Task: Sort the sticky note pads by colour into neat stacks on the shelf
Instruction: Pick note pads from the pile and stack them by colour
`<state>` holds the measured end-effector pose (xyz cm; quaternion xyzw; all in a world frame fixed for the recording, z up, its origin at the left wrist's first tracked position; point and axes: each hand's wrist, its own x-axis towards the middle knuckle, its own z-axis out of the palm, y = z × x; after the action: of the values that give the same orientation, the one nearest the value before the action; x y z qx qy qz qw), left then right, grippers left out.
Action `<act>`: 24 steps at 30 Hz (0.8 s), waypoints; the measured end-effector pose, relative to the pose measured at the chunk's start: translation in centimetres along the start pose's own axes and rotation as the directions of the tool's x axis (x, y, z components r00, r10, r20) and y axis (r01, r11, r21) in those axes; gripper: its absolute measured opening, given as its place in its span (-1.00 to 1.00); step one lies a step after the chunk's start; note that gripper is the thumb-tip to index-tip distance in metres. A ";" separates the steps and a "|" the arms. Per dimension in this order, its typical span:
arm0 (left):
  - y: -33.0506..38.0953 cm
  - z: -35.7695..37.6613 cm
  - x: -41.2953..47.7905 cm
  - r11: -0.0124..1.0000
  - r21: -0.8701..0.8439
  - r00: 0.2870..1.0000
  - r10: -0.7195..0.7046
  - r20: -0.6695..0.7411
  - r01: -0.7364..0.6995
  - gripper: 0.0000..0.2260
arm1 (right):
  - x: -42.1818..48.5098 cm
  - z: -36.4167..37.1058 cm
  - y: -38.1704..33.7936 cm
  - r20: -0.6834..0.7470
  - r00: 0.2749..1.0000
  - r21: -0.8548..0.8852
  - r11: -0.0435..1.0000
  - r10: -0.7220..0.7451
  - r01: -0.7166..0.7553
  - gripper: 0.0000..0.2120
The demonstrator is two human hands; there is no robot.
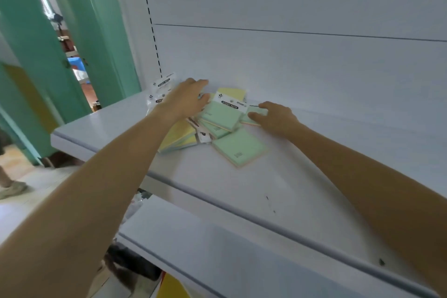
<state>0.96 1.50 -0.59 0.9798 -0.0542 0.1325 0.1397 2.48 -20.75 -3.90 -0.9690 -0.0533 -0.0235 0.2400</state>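
Paper is what I am handling, so I expect the sticky note pads (219,126) to be light, stiff enough as blocks, and slippery where clear wrappers cover them. They lie in a jumbled, overlapping heap toward the back of the white shelf (278,191), close to the back panel (302,63), greens and yellows mixed. My right hand (274,115) is at the heap's right side, thumb and forefinger pinching the outermost green pad (256,113) by its edge. My left hand (186,99) lies palm down over the back left of the heap, fingers loosely bent; whether it has hold of anything beneath I cannot tell. I judge the best grip is across two opposite edges of a block, not by the header card (229,105) printed STICKY NOTE, which would likely flex and let the pack swing. The front green pad (239,150) sits nearest me, mostly clear of the rest and easy to lift. The yellow pads (180,134) fan out beside my left forearm, and pulling one could drag its neighbours. The shelf looks smooth and glossy, so stacks may skate if nudged. A lower shelf (205,249) juts out below, a slotted upright (151,22) runs up the corner, and a green door (31,38) stands to the left.
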 end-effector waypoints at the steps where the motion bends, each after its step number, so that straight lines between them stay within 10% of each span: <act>1: -0.1 0.0 1.0 1.000 -0.010 1.000 0.014 0.009 -0.014 -0.59 | 0.4 0.3 -0.3 -0.005 0.999 0.005 0.999 0.033 -0.032 -0.49; 10: 0.2 1.8 7.4 0.992 -0.123 0.977 -0.007 0.213 0.034 -0.55 | 0.6 -0.4 -0.7 -0.006 0.991 0.221 0.967 0.131 -0.127 -0.49; 24: 1.1 2.1 9.9 0.850 -0.499 0.978 0.209 0.024 -0.169 -0.44 | -2.2 -1.4 -0.2 -0.168 0.958 0.179 0.963 0.232 -0.201 -0.62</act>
<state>10.84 -0.81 0.44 0.9055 -0.1877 0.0892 0.3699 0.24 -21.41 -2.75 -0.9401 0.0745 -0.0839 0.3218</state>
